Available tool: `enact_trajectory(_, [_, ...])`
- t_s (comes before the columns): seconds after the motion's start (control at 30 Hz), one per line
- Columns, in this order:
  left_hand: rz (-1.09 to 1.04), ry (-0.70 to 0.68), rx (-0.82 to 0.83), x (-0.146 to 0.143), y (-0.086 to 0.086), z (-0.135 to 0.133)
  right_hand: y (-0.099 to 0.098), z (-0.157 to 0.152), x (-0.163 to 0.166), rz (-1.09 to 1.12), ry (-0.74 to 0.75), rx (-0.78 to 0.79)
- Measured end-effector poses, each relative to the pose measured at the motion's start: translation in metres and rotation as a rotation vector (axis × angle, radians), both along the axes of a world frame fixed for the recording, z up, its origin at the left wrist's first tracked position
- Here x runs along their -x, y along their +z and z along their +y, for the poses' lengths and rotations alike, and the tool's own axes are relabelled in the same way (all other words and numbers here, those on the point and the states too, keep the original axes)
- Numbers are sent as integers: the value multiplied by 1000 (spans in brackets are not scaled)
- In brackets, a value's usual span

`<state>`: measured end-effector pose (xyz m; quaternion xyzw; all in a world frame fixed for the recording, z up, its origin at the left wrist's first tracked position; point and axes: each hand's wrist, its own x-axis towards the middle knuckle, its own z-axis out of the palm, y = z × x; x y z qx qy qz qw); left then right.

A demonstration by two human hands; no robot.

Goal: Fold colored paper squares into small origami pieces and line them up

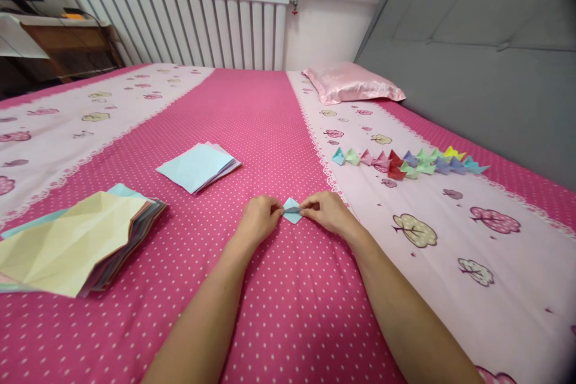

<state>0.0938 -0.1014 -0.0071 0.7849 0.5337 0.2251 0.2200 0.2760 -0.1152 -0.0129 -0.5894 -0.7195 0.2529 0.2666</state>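
A small light-blue folded paper (pixel 292 211) lies on the pink dotted bedspread (pixel 252 120). My left hand (pixel 258 218) pinches its left edge, fingers curled closed. On the other side my right hand (pixel 327 211) pinches the paper's right edge, fingers pressed together too. Both hands rest on the bed, meeting at the paper.
A small stack of flat paper squares (pixel 198 167), light blue on top, lies ahead to the left. At the near left sits a larger stack of creased sheets (pixel 74 240), yellow on top. A row of several coloured folded figures (pixel 407 163) lines the right. Pink pillow (pixel 353 83), grey headboard (pixel 477 54).
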Motion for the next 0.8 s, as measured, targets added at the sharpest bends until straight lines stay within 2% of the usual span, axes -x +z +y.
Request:
enact_trajectory(0.17, [53,129,65,-8,2,-2,0,1,0,-52,-71,5])
enact_trajectory(0.43, [114,212,60,-16,-2,-1,-8,4,8,-127,-187,-21])
enact_trajectory(0.63, [130,232,20,-18,-4,-3,-11,6,9,-122,-228,-33])
enact_trajectory(0.8, [108,187,7,-16,-4,-3,-10,5,10,-105,-249,-26])
